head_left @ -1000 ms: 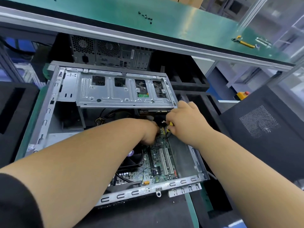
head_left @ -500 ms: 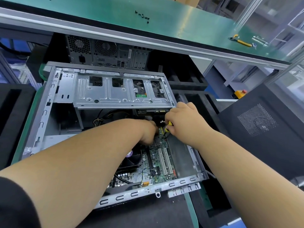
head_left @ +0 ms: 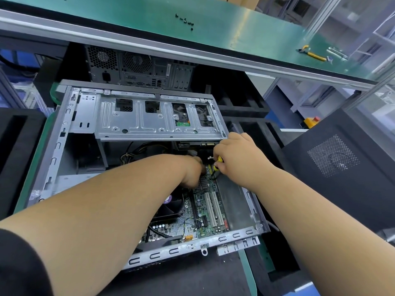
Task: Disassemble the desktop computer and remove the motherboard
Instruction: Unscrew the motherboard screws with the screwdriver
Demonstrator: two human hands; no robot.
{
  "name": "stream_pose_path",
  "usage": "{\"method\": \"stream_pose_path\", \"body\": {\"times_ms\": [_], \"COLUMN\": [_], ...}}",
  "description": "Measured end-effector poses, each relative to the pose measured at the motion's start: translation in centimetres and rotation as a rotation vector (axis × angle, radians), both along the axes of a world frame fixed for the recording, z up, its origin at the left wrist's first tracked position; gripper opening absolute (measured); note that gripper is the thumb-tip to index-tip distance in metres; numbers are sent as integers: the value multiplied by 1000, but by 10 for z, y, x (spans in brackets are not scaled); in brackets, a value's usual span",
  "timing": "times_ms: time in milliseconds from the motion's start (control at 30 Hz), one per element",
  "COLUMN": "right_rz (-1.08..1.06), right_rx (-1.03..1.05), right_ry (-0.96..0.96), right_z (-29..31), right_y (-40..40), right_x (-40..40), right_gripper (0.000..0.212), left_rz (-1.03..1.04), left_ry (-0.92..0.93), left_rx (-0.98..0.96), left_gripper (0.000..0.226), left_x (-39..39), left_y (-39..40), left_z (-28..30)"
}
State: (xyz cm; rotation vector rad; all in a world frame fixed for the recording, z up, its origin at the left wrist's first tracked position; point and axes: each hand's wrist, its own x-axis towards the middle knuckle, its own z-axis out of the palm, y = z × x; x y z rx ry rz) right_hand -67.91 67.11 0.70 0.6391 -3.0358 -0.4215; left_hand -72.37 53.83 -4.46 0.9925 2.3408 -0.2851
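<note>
An open grey desktop case (head_left: 53,150) lies on its side before me. Its green motherboard (head_left: 208,212) with white slots sits on the case floor, and a black fan (head_left: 173,207) lies to the left of the slots. My right hand (head_left: 237,157) grips a yellow-handled screwdriver (head_left: 218,162) whose tip points down at the board's far edge. My left hand (head_left: 193,171) reaches down onto the board beside that tip; its fingers are hidden. A silver drive cage (head_left: 158,120) spans the case above both hands.
A second black tower (head_left: 136,67) stands behind the case under a green workbench (head_left: 235,22). On the bench lie several small black screws (head_left: 184,20) and yellow-handled pliers (head_left: 312,53). A black side panel with a mesh vent (head_left: 333,155) leans at the right. Black foam (head_left: 17,146) lies at the left.
Both hands stay at the same spot on the board's far edge. Only the view has shifted slightly.
</note>
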Motion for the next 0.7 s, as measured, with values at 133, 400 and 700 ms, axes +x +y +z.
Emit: {"method": "stream_pose_path", "body": {"times_ms": [133, 400, 700], "right_rz": [-3, 1, -3], "right_rx": [-7, -2, -6], "right_ry": [-2, -5, -4], "right_z": [0, 0, 0], "right_y": [0, 1, 1], "right_x": [2, 2, 3], "right_gripper": [16, 15, 15], "left_rz": [14, 26, 30], "left_ry": [-7, -25, -17], "left_rx": [27, 78, 54], "left_gripper": [60, 62, 63], "left_x": [-1, -2, -1], "left_y": [-1, -3, -1], "left_z": [-3, -8, -7]}}
